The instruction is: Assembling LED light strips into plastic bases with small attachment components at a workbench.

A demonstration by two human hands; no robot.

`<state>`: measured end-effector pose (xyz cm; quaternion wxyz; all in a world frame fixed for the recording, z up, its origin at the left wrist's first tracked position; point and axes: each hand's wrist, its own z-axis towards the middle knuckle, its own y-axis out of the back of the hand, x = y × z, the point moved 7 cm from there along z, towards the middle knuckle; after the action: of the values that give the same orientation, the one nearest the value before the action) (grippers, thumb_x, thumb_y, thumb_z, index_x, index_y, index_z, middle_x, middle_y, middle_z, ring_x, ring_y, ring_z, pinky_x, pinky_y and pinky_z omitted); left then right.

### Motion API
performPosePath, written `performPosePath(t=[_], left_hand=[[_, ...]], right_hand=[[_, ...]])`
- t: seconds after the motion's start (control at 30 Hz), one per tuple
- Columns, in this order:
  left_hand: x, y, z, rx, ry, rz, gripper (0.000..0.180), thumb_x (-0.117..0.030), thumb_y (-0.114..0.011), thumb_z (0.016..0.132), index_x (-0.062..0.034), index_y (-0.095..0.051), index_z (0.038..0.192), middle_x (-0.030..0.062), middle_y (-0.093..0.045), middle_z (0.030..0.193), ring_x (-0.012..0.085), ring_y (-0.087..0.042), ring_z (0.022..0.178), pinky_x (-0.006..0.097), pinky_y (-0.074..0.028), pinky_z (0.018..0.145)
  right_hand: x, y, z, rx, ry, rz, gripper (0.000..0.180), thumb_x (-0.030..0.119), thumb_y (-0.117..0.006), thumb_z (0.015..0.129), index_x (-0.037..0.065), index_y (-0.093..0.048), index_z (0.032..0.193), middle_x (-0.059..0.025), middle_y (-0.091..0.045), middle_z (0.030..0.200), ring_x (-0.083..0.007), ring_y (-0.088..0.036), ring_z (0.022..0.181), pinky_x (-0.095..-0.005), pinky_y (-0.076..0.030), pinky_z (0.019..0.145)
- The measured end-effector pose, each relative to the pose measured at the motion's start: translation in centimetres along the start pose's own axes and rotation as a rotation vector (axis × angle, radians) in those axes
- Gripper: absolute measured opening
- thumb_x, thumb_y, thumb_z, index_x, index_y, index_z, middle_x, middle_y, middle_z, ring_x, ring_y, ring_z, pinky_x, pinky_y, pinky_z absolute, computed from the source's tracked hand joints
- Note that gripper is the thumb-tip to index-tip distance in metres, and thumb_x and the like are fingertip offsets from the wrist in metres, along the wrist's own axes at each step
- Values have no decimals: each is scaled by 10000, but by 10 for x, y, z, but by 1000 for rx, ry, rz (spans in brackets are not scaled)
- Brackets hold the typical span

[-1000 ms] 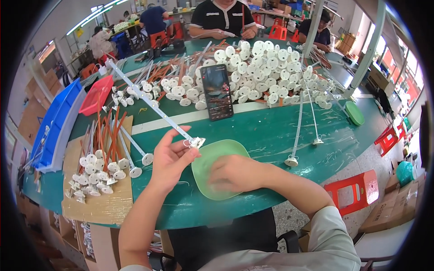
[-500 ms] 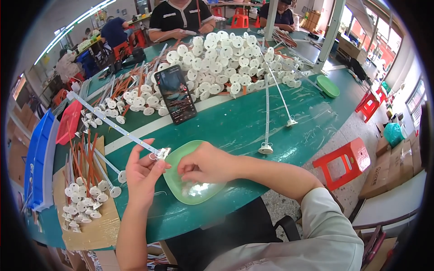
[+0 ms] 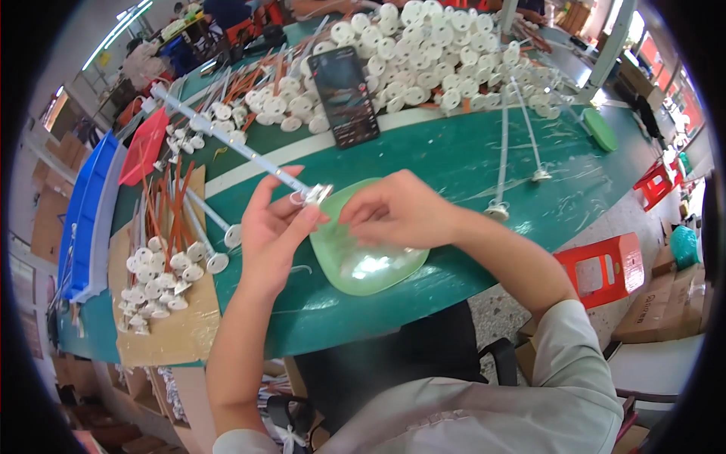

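Observation:
My left hand (image 3: pixel 276 227) grips a light strip (image 3: pixel 238 145) by its near end, where a small white round base (image 3: pixel 319 194) with thin wires sits at the fingertips. The strip slants up and away to the far left. Just right of it, my right hand (image 3: pixel 404 208) hangs over a light green bowl (image 3: pixel 327 261), fingers bent together; whatever they pinch is hidden or too small to name. Small shiny clear pieces (image 3: pixel 372 265) lie in the bowl under that hand.
A big heap of white discs (image 3: pixel 423 57) on strips covers the table's far side, with a phone (image 3: pixel 344 97) leaning before it. Similar strips (image 3: pixel 162 276) lie on cardboard at left, by a blue bin (image 3: pixel 87 219). A red stool (image 3: pixel 605 268) stands at right.
The view has shifted, so the table's things appear higher and farther right. My right fingers have risen slightly in the bowl. My left hand keeps its grip on the strip.

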<state>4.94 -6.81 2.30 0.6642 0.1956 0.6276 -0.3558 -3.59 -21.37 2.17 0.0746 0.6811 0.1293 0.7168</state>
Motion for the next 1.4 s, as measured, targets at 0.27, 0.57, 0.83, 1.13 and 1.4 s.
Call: performPosePath(t=[0.27,0.57,0.83,1.13,1.4], left_hand=[[0,-1,-2,44,-5,54,553,-92,-634,936,-16,-365,1414,218,-657,1179,189,-668,921,284,-491,821],[7,-14,-10,115,24,-447,584,-12,-720,859,-72,-435,1366,154,-639,1242,283,-611,1168,344,-507,923],[6,-21,-16,203,-88,-495,525,9,-744,821,-15,-552,1309,152,-586,1339,297,-544,1272,441,-410,1103],[8,-17,-14,162,-89,-499,495,52,-713,827,-20,-581,1299,159,-592,1336,292,-551,1266,450,-428,1094],[5,-23,-16,373,-154,-516,488,55,-727,813,-15,-595,1278,194,-589,1330,309,-588,1225,463,-466,1061]], right_hand=[[-5,1,5,-4,-8,163,151,7,-669,889,-43,-672,1032,-84,-703,912,-108,-677,774,-253,-560,711],[22,8,-10,-395,266,234,102,-73,-708,819,-25,-731,907,-105,-706,940,-123,-673,823,-245,-548,700],[34,-5,-21,-350,423,282,108,-82,-728,797,-25,-739,887,-119,-711,945,-136,-671,825,-245,-538,703],[50,-6,-23,-403,615,-171,162,-59,-737,781,9,-750,927,-110,-713,937,-191,-688,821,-280,-539,701],[64,-7,-31,-333,742,-317,135,-7,-754,765,23,-720,892,-110,-710,837,-242,-698,741,-305,-552,655]])
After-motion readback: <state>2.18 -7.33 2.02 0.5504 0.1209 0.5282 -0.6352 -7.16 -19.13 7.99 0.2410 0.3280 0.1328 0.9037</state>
